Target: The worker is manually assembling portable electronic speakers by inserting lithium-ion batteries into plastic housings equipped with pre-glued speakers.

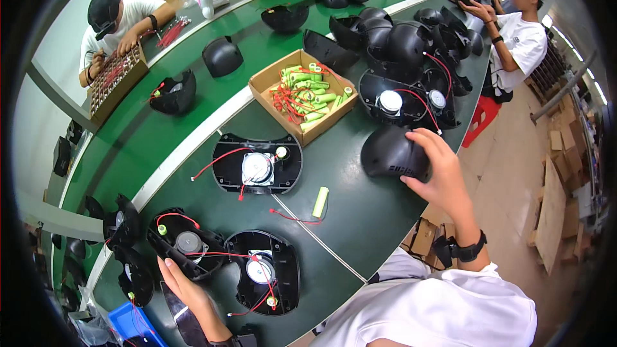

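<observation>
My right hand [443,170] grips the near right side of a black domed speaker shell [393,152], thumb low and fingers over its edge. The shell lies dome-up over the green table. My left hand [186,289] has its fingers stretched out beside an open speaker housing [209,247]; whether it touches it I cannot tell. Right of that sits another open housing [241,289] with a round speaker and red wires. A third housing [225,177] lies farther off, a green battery standing in it. A loose green battery [321,202] with a red lead rests between my hands.
A cardboard box [276,106] of green batteries with red leads stands mid-table. Black shells [405,42] pile up at the far right. Beyond a pale rail, a green conveyor [193,51] carries more shells. Two co-workers are at left and right; a blue bin [128,321] sits lower left.
</observation>
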Available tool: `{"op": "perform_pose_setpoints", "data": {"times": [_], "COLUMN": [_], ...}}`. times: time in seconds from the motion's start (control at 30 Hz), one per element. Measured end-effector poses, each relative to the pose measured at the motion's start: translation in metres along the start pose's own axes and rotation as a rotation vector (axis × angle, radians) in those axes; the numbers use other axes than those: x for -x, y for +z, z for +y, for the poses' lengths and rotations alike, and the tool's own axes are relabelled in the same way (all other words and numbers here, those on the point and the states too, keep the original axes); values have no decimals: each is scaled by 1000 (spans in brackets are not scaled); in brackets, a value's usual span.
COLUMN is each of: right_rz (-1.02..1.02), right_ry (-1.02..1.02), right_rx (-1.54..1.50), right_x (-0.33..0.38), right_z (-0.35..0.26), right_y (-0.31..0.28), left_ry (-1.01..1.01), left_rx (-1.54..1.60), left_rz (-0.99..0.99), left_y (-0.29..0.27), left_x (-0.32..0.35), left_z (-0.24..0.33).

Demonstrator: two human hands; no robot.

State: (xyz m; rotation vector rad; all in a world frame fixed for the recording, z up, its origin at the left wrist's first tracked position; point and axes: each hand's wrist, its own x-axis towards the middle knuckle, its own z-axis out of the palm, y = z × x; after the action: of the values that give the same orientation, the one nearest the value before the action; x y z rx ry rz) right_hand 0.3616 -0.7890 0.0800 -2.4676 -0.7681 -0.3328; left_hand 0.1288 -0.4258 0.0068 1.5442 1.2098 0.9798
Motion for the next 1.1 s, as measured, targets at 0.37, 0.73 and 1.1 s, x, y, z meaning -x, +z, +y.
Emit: {"op": "perform_pose_setpoints", "data": {"times": [0.37, 0.73, 1.1], "right_rz": [-142, 220, 420], "right_ry": [706, -43, 607], "right_rx": [-1319, -680, 355], "right_x": [2, -104, -242], "right_z": [19, 32, 290], "right_y": [31, -61, -102], "left_ry": [133, 135, 148], "left_rx": [96, 270, 349], "left_rz": [-60, -140, -149], "left_y": [-1, 0, 4], "left_x": [3, -3, 4], "left_z": [6, 2, 12]}}
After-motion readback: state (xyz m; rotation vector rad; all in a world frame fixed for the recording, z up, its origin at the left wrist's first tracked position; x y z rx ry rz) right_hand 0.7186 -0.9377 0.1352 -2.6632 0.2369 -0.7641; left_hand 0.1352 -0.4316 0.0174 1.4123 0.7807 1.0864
